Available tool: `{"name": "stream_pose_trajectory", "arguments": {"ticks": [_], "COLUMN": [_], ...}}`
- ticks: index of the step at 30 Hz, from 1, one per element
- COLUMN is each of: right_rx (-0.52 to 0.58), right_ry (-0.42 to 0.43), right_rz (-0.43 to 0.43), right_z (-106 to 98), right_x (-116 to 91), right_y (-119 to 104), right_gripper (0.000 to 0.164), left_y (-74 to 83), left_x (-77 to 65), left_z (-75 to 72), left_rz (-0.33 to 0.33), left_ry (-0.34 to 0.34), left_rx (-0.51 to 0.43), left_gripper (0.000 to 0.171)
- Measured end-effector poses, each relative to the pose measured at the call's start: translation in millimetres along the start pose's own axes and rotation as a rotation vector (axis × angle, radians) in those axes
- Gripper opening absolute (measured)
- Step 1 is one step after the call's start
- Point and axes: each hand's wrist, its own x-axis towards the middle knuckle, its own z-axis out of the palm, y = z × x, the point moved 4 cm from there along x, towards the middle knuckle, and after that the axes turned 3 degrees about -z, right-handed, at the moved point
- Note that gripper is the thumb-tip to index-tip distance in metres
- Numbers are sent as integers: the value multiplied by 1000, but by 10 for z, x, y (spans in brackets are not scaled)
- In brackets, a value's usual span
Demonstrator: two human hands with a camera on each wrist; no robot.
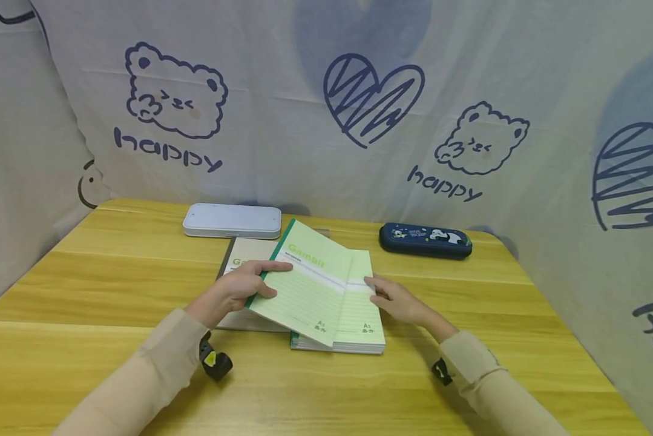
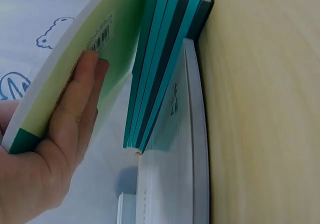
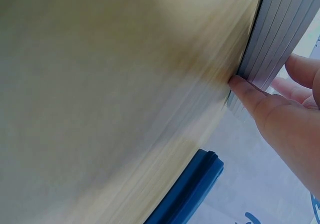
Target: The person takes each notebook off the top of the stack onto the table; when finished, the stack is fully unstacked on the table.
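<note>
In the head view my left hand (image 1: 240, 287) grips a light green notebook (image 1: 307, 290) by its dark green spine side, thumb on the cover. The left wrist view shows its fingers (image 2: 70, 111) spread under the back cover, which bears a barcode. The held notebook is tilted above a stack of green notebooks (image 1: 367, 321). My right hand (image 1: 403, 300) touches that stack's right edge; in the right wrist view a fingertip rests low against the page edges (image 3: 270, 38). Partly under the held notebook, a beige notebook (image 1: 247, 319) with a dark spine lies left of the stack.
A white pencil case (image 1: 232, 220) lies at the back left of the wooden table (image 1: 114, 272). At the back right is a dark blue pencil case (image 1: 425, 241) with a panda print. A printed cloth (image 1: 272, 121) hangs behind the table.
</note>
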Motion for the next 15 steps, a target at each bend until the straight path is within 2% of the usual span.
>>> {"name": "stream_pose_trajectory", "arguments": {"ticks": [9, 15], "right_rx": [14, 2], "right_ry": [-6, -7], "right_rz": [12, 22], "right_z": [5, 11], "right_x": [8, 11], "right_y": [15, 18], "right_gripper": [42, 41], "left_y": [29, 20], "left_x": [-123, -224], "left_z": [-152, -309], "left_rz": [85, 83], "left_ry": [-4, 36], "left_rx": [-24, -23], "left_gripper": [62, 63]}}
